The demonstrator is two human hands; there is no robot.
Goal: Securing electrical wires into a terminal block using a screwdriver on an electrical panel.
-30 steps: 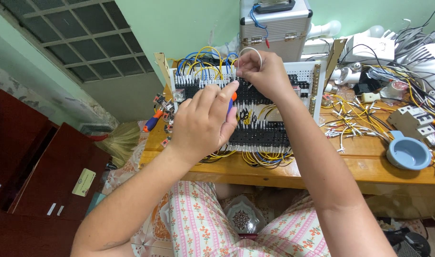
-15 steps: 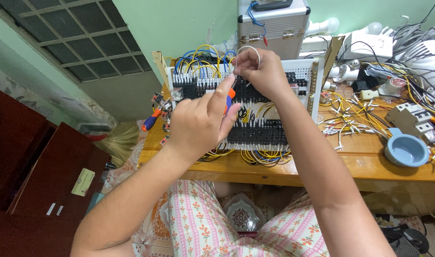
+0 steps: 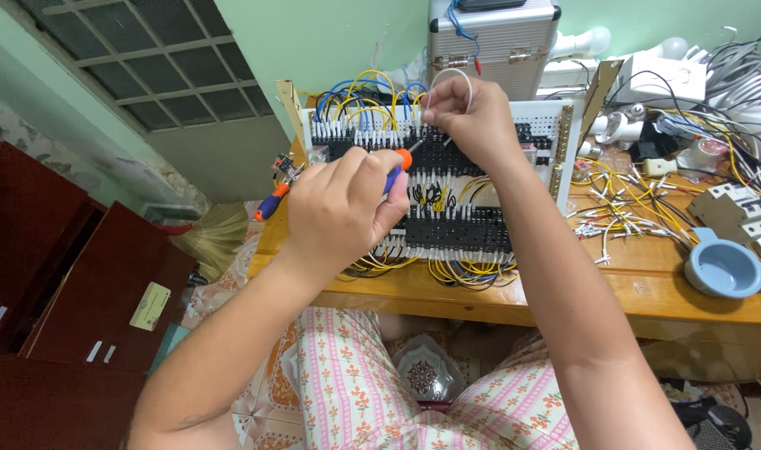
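Observation:
A white perforated panel [image 3: 555, 125] with rows of black terminal blocks and yellow, blue and white wires stands tilted on the wooden bench [image 3: 630, 292]. My left hand [image 3: 343, 212] grips a small screwdriver [image 3: 401, 162] with an orange and blue handle, its tip pointing at the upper row of terminals. My right hand [image 3: 472, 117] pinches a white wire [image 3: 451, 75] that loops above the panel's top row. The two hands are close together over the middle of the panel.
A silver case [image 3: 493, 42] stands behind the panel. Loose yellow and white wires [image 3: 622, 208], a circuit breaker [image 3: 734, 212] and a blue bowl [image 3: 722, 268] lie on the right of the bench. Pliers [image 3: 276, 196] with orange-blue handles rest at the left edge. Dark red cabinets [image 3: 55, 292] stand left.
My left hand has shifted slightly down and left with the screwdriver. My right hand stays at the top row holding the white wire.

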